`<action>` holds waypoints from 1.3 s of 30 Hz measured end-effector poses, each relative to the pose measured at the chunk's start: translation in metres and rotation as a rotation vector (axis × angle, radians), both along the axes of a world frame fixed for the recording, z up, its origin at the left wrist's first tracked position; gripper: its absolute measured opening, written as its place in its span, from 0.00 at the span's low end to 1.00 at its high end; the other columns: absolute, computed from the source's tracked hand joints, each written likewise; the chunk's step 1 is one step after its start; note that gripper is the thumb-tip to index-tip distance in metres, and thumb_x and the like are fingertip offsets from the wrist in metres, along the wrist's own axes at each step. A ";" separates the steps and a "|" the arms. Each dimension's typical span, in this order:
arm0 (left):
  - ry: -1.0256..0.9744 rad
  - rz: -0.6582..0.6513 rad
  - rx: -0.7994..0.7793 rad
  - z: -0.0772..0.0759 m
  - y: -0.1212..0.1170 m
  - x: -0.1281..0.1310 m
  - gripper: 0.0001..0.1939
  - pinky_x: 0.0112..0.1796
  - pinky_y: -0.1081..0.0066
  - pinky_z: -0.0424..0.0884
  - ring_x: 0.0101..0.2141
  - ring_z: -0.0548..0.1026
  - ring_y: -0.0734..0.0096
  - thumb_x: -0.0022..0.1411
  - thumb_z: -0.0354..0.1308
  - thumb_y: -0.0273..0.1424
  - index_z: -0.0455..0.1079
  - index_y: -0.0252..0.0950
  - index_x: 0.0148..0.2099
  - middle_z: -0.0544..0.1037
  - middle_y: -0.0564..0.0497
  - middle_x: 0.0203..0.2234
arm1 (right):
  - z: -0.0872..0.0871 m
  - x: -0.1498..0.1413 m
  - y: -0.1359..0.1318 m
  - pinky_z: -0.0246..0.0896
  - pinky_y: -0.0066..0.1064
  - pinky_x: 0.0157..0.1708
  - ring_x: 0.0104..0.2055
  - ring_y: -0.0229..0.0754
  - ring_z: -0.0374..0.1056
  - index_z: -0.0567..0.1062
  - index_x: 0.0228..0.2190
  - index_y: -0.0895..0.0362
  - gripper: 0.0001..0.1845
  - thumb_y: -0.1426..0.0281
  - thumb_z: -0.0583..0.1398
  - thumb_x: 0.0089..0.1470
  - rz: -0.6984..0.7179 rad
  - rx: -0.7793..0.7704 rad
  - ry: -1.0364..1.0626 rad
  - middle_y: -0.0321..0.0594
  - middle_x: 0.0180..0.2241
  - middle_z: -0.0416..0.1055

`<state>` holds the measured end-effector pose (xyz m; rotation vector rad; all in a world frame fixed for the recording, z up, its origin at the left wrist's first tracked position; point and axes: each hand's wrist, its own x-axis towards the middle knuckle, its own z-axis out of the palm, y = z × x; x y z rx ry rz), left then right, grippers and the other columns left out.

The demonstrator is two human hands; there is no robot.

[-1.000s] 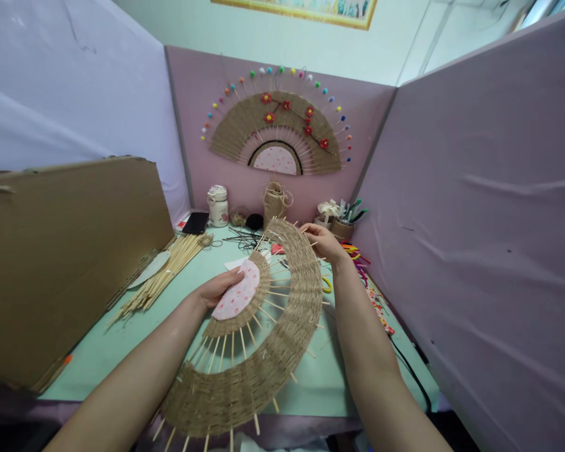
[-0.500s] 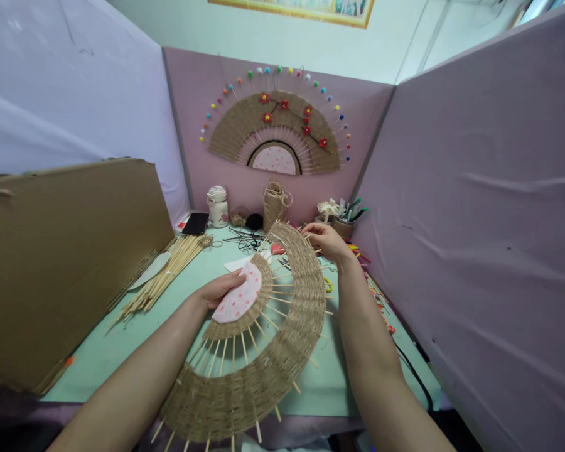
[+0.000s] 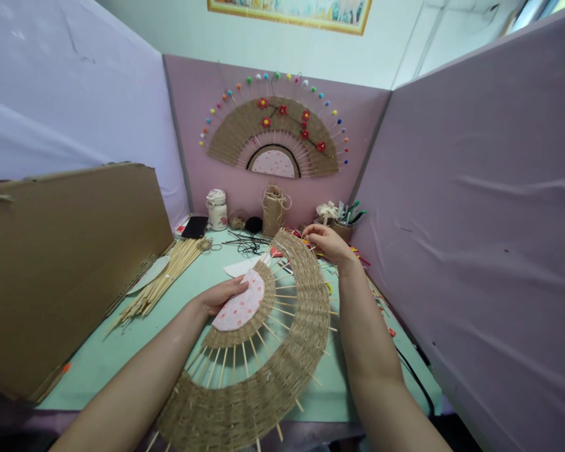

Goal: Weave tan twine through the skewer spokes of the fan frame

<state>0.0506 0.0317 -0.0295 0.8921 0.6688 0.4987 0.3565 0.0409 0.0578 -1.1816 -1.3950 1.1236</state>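
My left hand (image 3: 226,295) grips a half-round woven fan (image 3: 306,326) by its pink spotted centre piece (image 3: 245,301), thumb on top and fingers mostly hidden beneath. The fan is tilted, with brown twine woven over thin sticks whose bare ends poke out past the outer edge. At the fan's far upper end, my right hand (image 3: 327,242) is closed in a pinch beside the outer rim and stick tips. Whatever lies between those fingertips is too small to make out.
Bundled sticks (image 3: 162,282) lie left, by a cardboard sheet (image 3: 75,270). Behind stand a white bottle (image 3: 217,210), a twine spool (image 3: 273,210) and a pen holder (image 3: 343,230); a phone (image 3: 194,227) lies nearby. A decorated fan (image 3: 230,135) hangs on the pink partition.
The fan sits slightly lower in the view and a little to the right, while the background has also shifted down. Both hands keep nearly the same hold.
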 end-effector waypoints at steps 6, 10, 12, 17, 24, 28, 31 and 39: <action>0.001 -0.001 0.001 0.002 -0.001 0.000 0.26 0.34 0.67 0.72 0.30 0.78 0.65 0.48 0.67 0.32 0.65 0.31 0.49 0.80 0.44 0.33 | 0.009 -0.007 -0.008 0.36 0.22 0.13 0.13 0.28 0.43 0.69 0.27 0.56 0.11 0.74 0.53 0.36 0.005 -0.034 -0.008 0.25 0.12 0.52; 0.001 0.005 0.008 0.003 -0.001 0.001 0.26 0.34 0.68 0.72 0.29 0.78 0.66 0.47 0.68 0.32 0.66 0.32 0.48 0.80 0.44 0.34 | 0.013 -0.007 -0.012 0.31 0.22 0.12 0.12 0.28 0.38 0.68 0.25 0.56 0.08 0.75 0.54 0.36 0.052 -0.064 0.043 0.24 0.10 0.49; 0.001 0.001 0.006 0.003 -0.001 0.001 0.25 0.33 0.68 0.72 0.29 0.78 0.66 0.47 0.68 0.32 0.66 0.32 0.47 0.80 0.44 0.34 | 0.014 -0.005 -0.011 0.30 0.22 0.12 0.12 0.27 0.39 0.68 0.24 0.56 0.07 0.75 0.55 0.36 0.085 -0.087 0.086 0.25 0.11 0.53; -0.004 0.008 0.000 0.002 -0.001 0.001 0.25 0.34 0.69 0.71 0.29 0.78 0.67 0.47 0.67 0.32 0.66 0.31 0.47 0.79 0.45 0.33 | 0.012 0.002 -0.010 0.32 0.20 0.12 0.13 0.25 0.41 0.68 0.25 0.58 0.07 0.74 0.58 0.37 0.157 -0.120 0.197 0.33 0.20 0.68; 0.002 -0.014 0.024 -0.001 0.001 0.000 0.26 0.34 0.67 0.72 0.29 0.78 0.65 0.48 0.67 0.33 0.65 0.32 0.49 0.79 0.44 0.34 | 0.017 -0.002 -0.019 0.44 0.20 0.15 0.15 0.25 0.51 0.71 0.29 0.58 0.11 0.67 0.63 0.40 0.055 0.015 0.041 0.34 0.24 0.71; 0.004 -0.011 0.023 -0.001 0.001 0.000 0.26 0.35 0.65 0.73 0.30 0.78 0.64 0.48 0.67 0.33 0.64 0.33 0.49 0.79 0.44 0.34 | 0.021 -0.009 -0.022 0.57 0.24 0.24 0.24 0.32 0.63 0.72 0.27 0.58 0.10 0.67 0.63 0.40 -0.030 0.163 -0.122 0.36 0.25 0.72; 0.001 -0.013 0.011 0.000 0.000 0.000 0.28 0.35 0.66 0.73 0.30 0.78 0.64 0.48 0.67 0.33 0.63 0.33 0.51 0.79 0.44 0.34 | 0.021 -0.010 -0.021 0.59 0.26 0.30 0.28 0.35 0.65 0.72 0.27 0.58 0.08 0.67 0.62 0.42 -0.055 0.241 -0.203 0.37 0.26 0.71; 0.019 -0.013 0.022 0.002 -0.001 0.001 0.26 0.34 0.67 0.72 0.29 0.78 0.65 0.48 0.67 0.33 0.65 0.32 0.49 0.79 0.44 0.33 | 0.019 -0.005 -0.014 0.59 0.30 0.34 0.30 0.38 0.64 0.74 0.27 0.57 0.06 0.67 0.60 0.46 -0.119 0.477 -0.426 0.38 0.27 0.71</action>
